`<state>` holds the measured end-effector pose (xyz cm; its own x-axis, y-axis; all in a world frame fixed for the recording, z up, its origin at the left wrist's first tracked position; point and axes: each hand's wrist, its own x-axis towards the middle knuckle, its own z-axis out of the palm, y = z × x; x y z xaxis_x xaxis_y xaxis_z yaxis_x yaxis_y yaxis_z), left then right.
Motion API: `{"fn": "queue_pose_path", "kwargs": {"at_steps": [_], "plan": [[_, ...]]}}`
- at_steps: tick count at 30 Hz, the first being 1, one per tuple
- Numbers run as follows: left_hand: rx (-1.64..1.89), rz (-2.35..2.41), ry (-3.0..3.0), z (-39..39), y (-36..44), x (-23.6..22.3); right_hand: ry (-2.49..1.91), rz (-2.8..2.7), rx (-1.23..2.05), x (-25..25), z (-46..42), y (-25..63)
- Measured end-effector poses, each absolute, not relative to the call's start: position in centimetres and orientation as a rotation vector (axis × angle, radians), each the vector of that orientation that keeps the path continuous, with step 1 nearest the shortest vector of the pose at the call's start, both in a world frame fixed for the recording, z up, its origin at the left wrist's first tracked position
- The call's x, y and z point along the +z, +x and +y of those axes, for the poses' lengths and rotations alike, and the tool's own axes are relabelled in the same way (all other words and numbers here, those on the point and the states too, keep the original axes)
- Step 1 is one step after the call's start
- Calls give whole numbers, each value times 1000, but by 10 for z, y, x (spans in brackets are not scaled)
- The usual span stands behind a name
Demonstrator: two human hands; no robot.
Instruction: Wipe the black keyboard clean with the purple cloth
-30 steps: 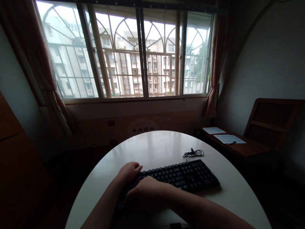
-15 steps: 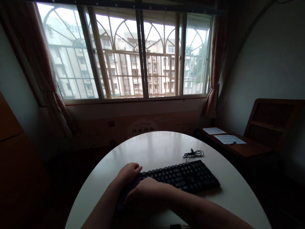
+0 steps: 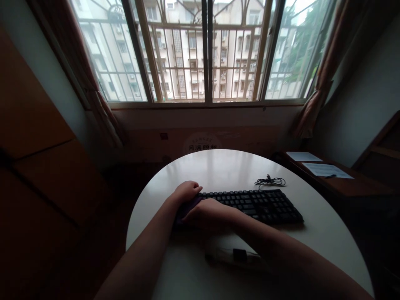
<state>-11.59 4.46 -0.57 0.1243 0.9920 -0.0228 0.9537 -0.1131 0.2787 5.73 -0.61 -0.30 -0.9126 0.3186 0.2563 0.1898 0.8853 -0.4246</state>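
A black keyboard (image 3: 265,205) lies on the round white table (image 3: 178,271), its left end covered by my hands. My left hand (image 3: 187,191) is closed around the keyboard's far left corner, its fingertips partly hidden. Beside it, my right hand (image 3: 208,211) crosses over from the right and presses a purple cloth (image 3: 190,206) against the left end of the keys. The cloth is bunched under the fingers, most of which are out of sight. A bundled black cable (image 3: 270,181) rests behind the keyboard.
A small dark item (image 3: 240,254), with something clear around it, lies near the front of the table, partly behind my right forearm. Paper sheets (image 3: 326,170) and a dark pen-like object lie on a wooden chair (image 3: 362,185) at right. A barred window is ahead.
The view has tilted down, so the table, keyboard and hands sit higher and farther right. More of the table front shows. Both hands stay at the keyboard's left end.
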Motion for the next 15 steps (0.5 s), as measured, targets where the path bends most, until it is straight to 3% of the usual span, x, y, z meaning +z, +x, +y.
{"fn": "queue_pose_path", "kwargs": {"at_steps": [15], "plan": [[262,1861,2167,47,-119,-14,-361,-2754,922,5,7,66]]}}
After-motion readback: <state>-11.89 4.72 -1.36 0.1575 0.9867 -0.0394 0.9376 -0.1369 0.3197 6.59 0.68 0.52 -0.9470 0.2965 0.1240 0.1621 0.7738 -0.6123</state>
